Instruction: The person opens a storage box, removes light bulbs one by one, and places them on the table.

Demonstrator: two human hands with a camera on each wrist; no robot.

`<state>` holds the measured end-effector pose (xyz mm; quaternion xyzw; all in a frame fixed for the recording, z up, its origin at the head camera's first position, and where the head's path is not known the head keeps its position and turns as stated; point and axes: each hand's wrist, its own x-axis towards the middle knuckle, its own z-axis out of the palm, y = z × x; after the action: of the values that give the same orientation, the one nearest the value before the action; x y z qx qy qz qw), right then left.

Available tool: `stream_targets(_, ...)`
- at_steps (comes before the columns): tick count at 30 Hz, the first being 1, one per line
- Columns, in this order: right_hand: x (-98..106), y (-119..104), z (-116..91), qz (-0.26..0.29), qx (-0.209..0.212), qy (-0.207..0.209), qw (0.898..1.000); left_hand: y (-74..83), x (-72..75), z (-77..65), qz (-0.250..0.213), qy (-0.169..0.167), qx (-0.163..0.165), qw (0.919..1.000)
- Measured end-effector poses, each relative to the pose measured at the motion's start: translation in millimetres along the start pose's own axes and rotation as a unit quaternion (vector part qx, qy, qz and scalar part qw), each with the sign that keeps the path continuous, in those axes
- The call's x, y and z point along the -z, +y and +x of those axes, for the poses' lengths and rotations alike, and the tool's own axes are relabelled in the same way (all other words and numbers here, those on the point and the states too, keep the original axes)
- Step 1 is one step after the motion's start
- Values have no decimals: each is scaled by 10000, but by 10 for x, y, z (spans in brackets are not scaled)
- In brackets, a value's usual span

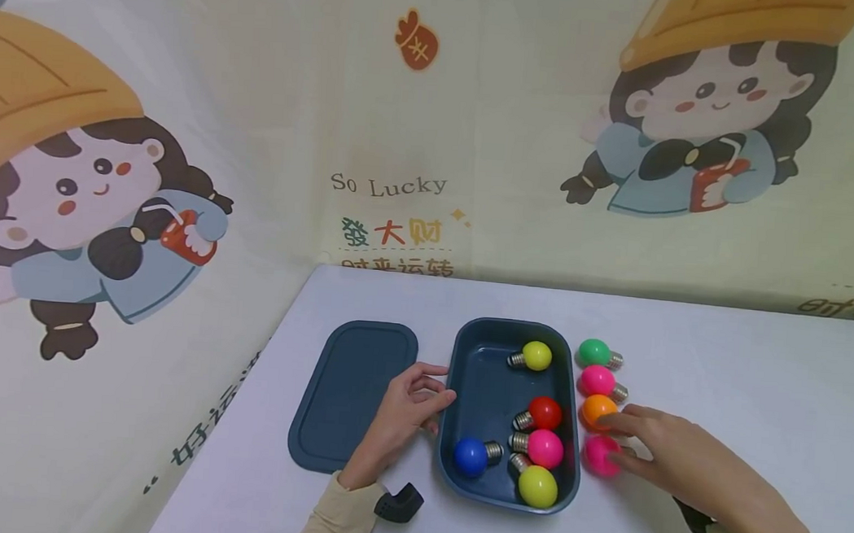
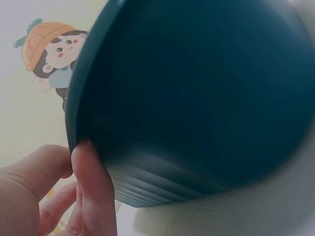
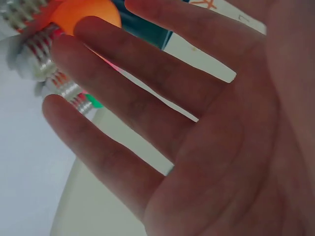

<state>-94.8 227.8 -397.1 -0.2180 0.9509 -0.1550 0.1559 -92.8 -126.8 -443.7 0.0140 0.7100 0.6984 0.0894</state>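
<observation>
My left hand (image 1: 411, 408) is at the left side of a dark blue box (image 1: 477, 335), its thumb and a finger (image 2: 93, 172) pinching the rim. Inside the box lie a blue light bulb (image 1: 470, 457), a red one (image 1: 544, 412), a pink one (image 1: 545, 448) and two yellow ones, one near the far end (image 1: 536, 355) and one near the front (image 1: 537, 487). My right hand (image 1: 669, 448) reaches over a row of bulbs right of the box, fingers extended. Its fingertips overlap an orange bulb (image 1: 598, 409) and the nearest pink bulb (image 1: 600, 456).
Farther back in the row lie another pink bulb (image 1: 598, 380) and a green bulb (image 1: 594, 352). A dark blue lid (image 1: 346, 384) lies flat left of the box. The white table (image 1: 758, 368) meets a printed cloth backdrop (image 1: 510, 223) behind and at left.
</observation>
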Motion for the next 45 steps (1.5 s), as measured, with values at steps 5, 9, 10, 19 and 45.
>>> stream_targets(5,32,-93,-46,-220,379,441,9981,4,-2,2,8,7,8,10000)
stream_targets(9,72,-205,-51,-300,647,744,9947,7,-5,4,44,9,1,10000)
stream_targets(10,83,-236,-47,-342,704,823,9935,7,-4,5,53,11,-3,10000)
stream_targets(19,157,-519,19,-449,1220,1193,9843,6,-3,8,92,22,-24,10000)
stream_targets(45,3,-1115,366,-678,1988,572,9760,-12,15,31,111,-21,-61,9999)
